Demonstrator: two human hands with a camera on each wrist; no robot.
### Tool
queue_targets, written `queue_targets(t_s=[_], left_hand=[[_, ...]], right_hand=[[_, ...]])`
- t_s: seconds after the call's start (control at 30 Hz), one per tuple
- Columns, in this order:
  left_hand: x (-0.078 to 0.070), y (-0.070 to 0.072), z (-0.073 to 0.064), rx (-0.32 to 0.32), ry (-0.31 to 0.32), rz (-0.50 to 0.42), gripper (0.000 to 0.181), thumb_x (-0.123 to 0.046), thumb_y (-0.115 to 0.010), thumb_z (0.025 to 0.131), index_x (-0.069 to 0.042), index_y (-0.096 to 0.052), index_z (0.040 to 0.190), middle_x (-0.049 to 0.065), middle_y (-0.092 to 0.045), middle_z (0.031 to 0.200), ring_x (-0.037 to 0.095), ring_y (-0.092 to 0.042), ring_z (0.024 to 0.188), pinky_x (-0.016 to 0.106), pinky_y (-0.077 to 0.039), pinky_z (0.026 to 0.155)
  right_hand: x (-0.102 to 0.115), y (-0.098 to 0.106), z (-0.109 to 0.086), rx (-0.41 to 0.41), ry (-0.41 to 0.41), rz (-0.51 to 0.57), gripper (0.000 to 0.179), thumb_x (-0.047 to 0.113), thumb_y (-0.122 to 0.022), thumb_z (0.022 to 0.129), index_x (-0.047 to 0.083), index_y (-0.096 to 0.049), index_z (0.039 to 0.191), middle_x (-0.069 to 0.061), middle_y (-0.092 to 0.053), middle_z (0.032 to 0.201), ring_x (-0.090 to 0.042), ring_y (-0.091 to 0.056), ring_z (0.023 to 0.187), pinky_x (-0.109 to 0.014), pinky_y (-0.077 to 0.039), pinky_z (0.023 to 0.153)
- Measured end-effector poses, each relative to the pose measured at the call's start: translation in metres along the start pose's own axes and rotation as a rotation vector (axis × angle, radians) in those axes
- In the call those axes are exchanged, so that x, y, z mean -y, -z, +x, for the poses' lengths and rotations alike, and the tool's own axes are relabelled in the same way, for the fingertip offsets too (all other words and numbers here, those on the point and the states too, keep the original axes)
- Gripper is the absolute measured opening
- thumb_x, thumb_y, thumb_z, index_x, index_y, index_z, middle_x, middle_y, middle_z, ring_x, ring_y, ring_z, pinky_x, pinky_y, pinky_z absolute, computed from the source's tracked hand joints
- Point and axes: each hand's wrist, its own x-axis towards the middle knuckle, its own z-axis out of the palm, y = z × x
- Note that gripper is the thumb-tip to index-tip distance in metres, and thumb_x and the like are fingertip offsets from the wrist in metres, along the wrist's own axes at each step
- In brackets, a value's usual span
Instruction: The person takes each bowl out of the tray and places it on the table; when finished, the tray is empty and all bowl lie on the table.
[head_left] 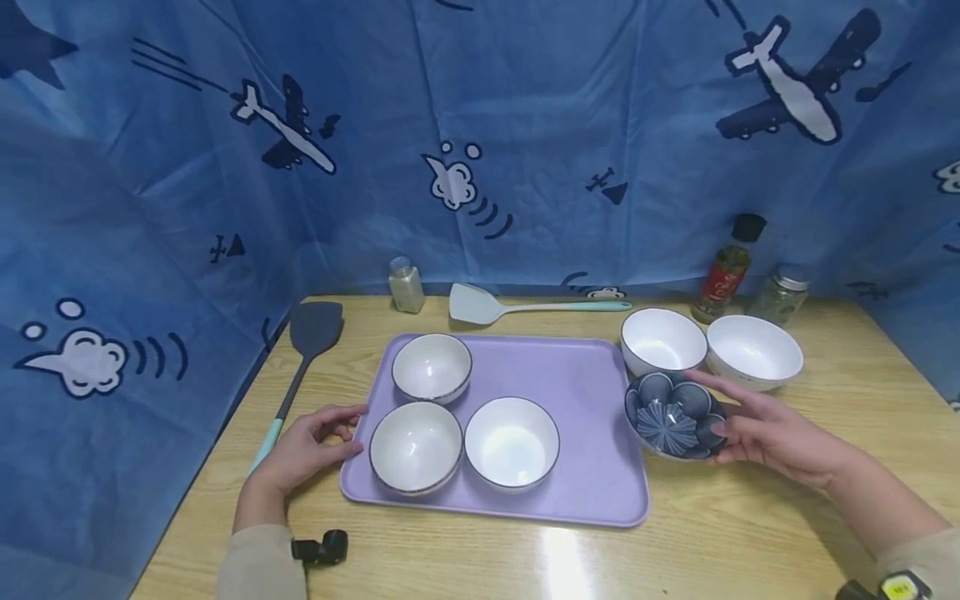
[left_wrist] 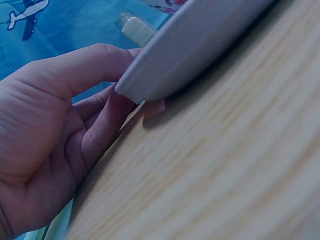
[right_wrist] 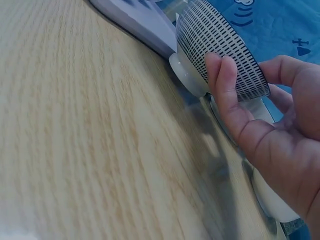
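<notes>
My right hand [head_left: 780,433] grips a bowl [head_left: 667,427] with a dark blue flower pattern inside, at the right edge of a lilac tray [head_left: 585,433]. In the right wrist view the bowl's outside [right_wrist: 210,37] shows black dashes on white and a white foot, tilted above the wood. At the tray's left edge, my left hand [head_left: 300,450] pinches the rim; the left wrist view shows the tray edge [left_wrist: 165,60] between its fingers. Three white bowls with dark rims stand on the tray: one behind [head_left: 432,367] and two in front [head_left: 416,448] [head_left: 512,443].
Two white bowls [head_left: 663,340] [head_left: 753,350] stand behind the right hand. Behind them are a red-labelled bottle [head_left: 723,275] and a glass jar [head_left: 782,296]. A pale spatula [head_left: 480,305] and a small shaker [head_left: 406,287] lie along the back; a dark turner [head_left: 315,329] lies left.
</notes>
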Motion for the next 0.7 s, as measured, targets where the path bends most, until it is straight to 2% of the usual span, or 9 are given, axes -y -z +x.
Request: queue_targets(t_s=[0.23, 0.43, 0.7], left_hand=[[-0.0011, -0.0001, -0.0003, -0.004, 0.019, 0.002, 0.055, -0.023, -0.081, 0.084, -0.015, -0.062, 0.136, 0.008, -0.063, 0.12, 0.015, -0.059, 0.097, 0.018, -0.043, 0.088], [-0.0019, -0.0001, -0.001, -0.002, 0.033, 0.0, 0.056, -0.023, -0.081, 0.084, -0.015, -0.062, 0.136, 0.008, -0.064, 0.116, 0.016, -0.059, 0.098, 0.018, -0.043, 0.088], [-0.0002, 0.0001, -0.0001, -0.005, 0.014, 0.007, 0.055, -0.022, -0.08, 0.084, -0.014, -0.062, 0.135, 0.009, -0.064, 0.119, 0.014, -0.059, 0.097, 0.017, -0.043, 0.088]], right_hand=[[-0.0033, 0.0059, 0.0016, 0.029, -0.01, 0.027, 0.075, -0.01, -0.035, 0.1, 0.019, -0.004, 0.162, -0.001, -0.042, 0.14, -0.024, -0.067, 0.107, -0.042, -0.057, 0.088], [-0.0059, 0.0086, 0.0011, 0.025, -0.022, 0.044, 0.075, -0.009, -0.035, 0.101, 0.021, -0.004, 0.162, -0.002, -0.038, 0.138, -0.023, -0.066, 0.106, -0.042, -0.056, 0.089], [-0.006, 0.0085, 0.0013, 0.008, -0.015, 0.035, 0.075, -0.009, -0.036, 0.101, 0.021, -0.004, 0.162, -0.002, -0.038, 0.141, -0.022, -0.066, 0.105, -0.041, -0.056, 0.09]])
